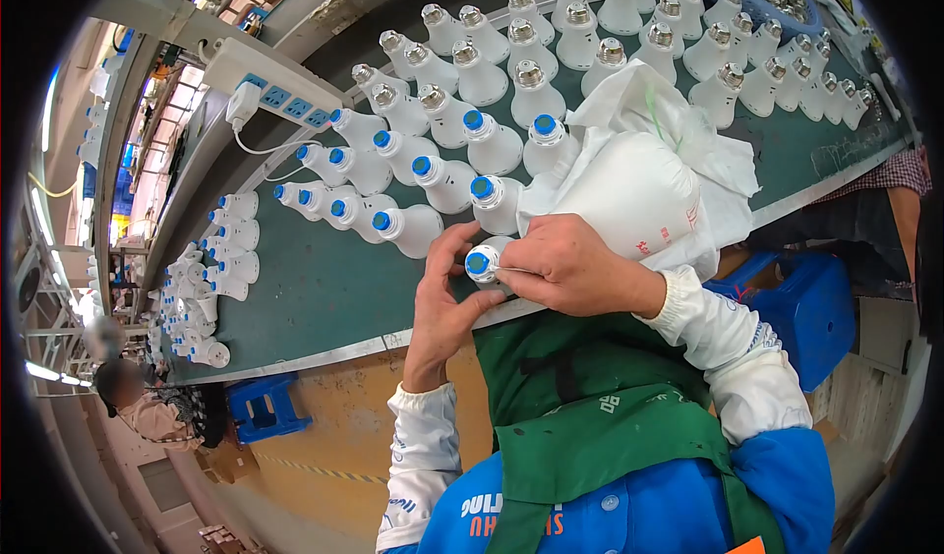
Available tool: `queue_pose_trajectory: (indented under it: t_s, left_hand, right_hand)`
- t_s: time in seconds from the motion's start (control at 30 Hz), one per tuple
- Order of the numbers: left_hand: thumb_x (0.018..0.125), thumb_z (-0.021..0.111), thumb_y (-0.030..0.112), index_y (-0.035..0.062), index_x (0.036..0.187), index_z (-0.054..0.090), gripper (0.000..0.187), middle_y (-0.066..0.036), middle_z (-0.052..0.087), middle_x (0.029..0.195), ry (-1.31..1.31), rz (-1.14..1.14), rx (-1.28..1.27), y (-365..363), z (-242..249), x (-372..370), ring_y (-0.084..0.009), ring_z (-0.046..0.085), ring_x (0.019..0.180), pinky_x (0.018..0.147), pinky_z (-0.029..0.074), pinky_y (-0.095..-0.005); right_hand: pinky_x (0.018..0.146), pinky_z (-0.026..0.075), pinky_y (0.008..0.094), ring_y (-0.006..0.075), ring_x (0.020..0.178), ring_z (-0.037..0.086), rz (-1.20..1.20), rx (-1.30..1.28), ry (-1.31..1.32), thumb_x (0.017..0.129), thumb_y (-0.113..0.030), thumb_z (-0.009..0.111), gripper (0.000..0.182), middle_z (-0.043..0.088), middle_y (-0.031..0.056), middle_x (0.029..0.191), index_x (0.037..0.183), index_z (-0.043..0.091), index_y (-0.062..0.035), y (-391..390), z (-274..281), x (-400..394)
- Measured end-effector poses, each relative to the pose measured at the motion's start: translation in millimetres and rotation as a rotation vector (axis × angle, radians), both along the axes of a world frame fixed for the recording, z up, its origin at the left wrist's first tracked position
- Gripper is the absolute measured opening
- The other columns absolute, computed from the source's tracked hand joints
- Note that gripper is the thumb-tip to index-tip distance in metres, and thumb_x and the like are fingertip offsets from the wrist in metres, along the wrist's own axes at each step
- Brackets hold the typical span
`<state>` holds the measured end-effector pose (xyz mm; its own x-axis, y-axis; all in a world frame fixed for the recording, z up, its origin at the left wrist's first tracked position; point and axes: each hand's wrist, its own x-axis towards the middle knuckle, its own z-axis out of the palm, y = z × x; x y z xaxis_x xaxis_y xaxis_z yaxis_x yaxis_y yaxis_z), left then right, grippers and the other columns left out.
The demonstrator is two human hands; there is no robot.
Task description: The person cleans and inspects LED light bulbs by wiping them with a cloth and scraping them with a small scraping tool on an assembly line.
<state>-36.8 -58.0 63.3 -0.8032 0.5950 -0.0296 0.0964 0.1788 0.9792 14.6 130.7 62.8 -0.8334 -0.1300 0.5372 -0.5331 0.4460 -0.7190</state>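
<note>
A white plastic bulb housing with a blue-capped base (483, 262) lies tilted at the near edge of the counter, its blue end pointing left, mostly hidden.

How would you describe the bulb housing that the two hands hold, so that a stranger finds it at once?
Start at the green belt and go to its near edge, beside the white bag. The bulb housing there has a blue cap. Unlike its neighbours, it sits between the left hand and right hand.

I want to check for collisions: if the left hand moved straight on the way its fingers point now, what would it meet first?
The left hand points up and away over the belt, so it would probably first meet the blue-capped bulb housing lying just beyond its fingertips. Depth is unclear from this single view.
</note>
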Motion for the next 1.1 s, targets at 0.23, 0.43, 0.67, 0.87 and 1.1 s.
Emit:
queue_pose_trajectory:
  t_s: [0.23, 0.43, 0.67, 0.87, 1.1]
  left_hand:
    - [0.067, 0.071, 0.0, 0.005, 0.117, 0.056, 0.052, -0.007, 0.051, 0.12, 0.028, -0.02, 0.053, -1.4, -6.7, -3.1, -0.0173, 0.049, 0.109, 0.09, 0.04, -0.0308]
    - [0.066, 0.073, 0.002, 0.0045, 0.113, 0.057, 0.05, -0.006, 0.052, 0.117, 0.008, 0.069, 0.041, 0.0, -14.2, 2.0, -0.0152, 0.052, 0.096, 0.082, 0.042, -0.0273]
    - [0.068, 0.074, -0.002, 0.0035, 0.107, 0.056, 0.043, -0.003, 0.048, 0.106, 0.234, 0.474, 0.1, 0.5, -15.4, 6.4, -0.0069, 0.048, 0.079, 0.065, 0.041, -0.0184]
    - [0.071, 0.071, -0.005, 0.0009, 0.111, 0.053, 0.044, -0.004, 0.046, 0.109, 0.308, 0.504, 0.06, 15.6, -17.6, 0.4, -0.0098, 0.051, 0.084, 0.068, 0.047, -0.022]
    - [0.071, 0.072, -0.004, 0.0009, 0.122, 0.047, 0.057, -0.006, 0.049, 0.113, 0.326, 0.472, -0.009, 0.3, -17.6, 8.7, -0.0104, 0.052, 0.083, 0.07, 0.046, -0.022]
  right_hand:
    - [0.053, 0.039, 0.0376, 0.0284, 0.05, 0.047, -0.001, 0.002, 0.016, 0.076, -0.011, 0.064, 0.014, 0.05, 0.0078, 0.054, 0.067, 0.054, -0.0069, 0.0, -1.8, -0.3]
    - [0.054, 0.039, 0.0371, 0.0282, 0.05, 0.048, 0.009, 0.014, 0.005, 0.078, -0.013, 0.064, 0.014, 0.05, 0.0077, 0.055, 0.068, 0.056, -0.0072, 0.4, 0.5, 1.8]
    - [0.063, 0.041, 0.0369, 0.0304, 0.061, 0.051, 0.062, 0.083, -0.101, 0.08, -0.018, 0.064, 0.013, 0.055, 0.0102, 0.064, 0.081, 0.059, -0.006, 7.7, 22.4, 11.0]
    - [0.072, 0.043, 0.0365, 0.0298, 0.075, 0.055, 0.088, 0.073, -0.114, 0.077, -0.013, 0.067, 0.025, 0.06, 0.0118, 0.077, 0.098, 0.059, -0.0021, 15.7, 23.4, 16.9]
    - [0.069, 0.042, 0.0356, 0.0295, 0.066, 0.054, 0.087, 0.088, -0.186, 0.077, -0.012, 0.068, 0.019, 0.06, 0.0095, 0.07, 0.095, 0.064, -0.0066, 15.1, 19.8, 12.8]
